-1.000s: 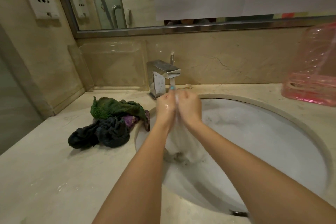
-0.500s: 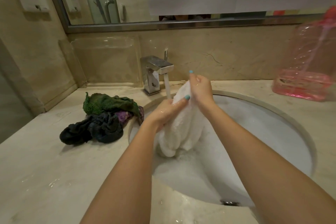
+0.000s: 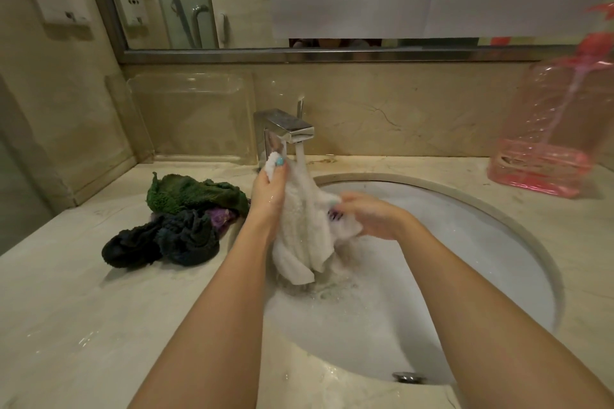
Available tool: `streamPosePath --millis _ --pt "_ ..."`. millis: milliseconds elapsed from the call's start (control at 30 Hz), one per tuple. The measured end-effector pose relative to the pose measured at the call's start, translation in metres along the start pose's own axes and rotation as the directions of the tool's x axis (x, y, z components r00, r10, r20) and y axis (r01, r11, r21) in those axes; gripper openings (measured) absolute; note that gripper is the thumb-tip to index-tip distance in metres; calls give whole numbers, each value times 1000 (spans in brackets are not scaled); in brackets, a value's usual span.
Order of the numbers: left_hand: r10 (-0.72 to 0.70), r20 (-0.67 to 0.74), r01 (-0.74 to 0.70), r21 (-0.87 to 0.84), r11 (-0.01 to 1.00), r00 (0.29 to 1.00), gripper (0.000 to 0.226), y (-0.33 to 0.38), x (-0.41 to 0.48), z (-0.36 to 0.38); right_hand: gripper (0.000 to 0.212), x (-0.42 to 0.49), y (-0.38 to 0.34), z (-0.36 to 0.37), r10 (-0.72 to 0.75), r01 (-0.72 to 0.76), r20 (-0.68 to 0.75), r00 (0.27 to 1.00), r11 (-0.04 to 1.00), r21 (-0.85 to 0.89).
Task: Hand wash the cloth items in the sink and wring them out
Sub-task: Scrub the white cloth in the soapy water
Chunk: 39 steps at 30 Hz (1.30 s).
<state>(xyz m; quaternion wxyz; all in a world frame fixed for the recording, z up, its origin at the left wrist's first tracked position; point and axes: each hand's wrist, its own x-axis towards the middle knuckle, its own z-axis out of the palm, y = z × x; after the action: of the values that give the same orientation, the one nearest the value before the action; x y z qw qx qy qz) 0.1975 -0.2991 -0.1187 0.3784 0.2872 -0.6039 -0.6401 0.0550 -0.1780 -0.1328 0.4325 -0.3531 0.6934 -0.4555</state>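
Fingers [image 3: 276,173] of the left hand [image 3: 265,199] are now pinching the top of the white cloth [image 3: 299,232] under the water stream [image 3: 301,156]; the right hand [image 3: 372,217] is gripping it lower than before, so rinsing is continuing.

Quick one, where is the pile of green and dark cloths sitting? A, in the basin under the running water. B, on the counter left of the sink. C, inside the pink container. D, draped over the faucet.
B: the pile of green and dark cloths lies on the counter left of the sink, while the left hand and right hand grip only the white cloth.
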Motion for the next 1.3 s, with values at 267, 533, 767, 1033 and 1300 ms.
streamPosePath --millis 267,533,767,1033,1300 --pt "-138 68 104 365 925 988 56 -3 2 2 18 3 -30 -6 -141 336 -408 902 822 460" --pt "-92 218 72 102 992 972 12 7 -5 4 30 5 -32 22 -323 385 -212 922 816 432" --pt "36 -164 -11 152 988 986 25 0 9 13 35 9 -29 58 -214 213 -256 943 976 -32" --pt "95 -61 -72 311 948 994 29 2 -7 43 42 13 -50 72 -294 313 -677 674 945 -98" --pt "192 -12 -178 318 931 981 35 10 -16 52 43 24 -58 53 -108 297 -751 651 947 121"
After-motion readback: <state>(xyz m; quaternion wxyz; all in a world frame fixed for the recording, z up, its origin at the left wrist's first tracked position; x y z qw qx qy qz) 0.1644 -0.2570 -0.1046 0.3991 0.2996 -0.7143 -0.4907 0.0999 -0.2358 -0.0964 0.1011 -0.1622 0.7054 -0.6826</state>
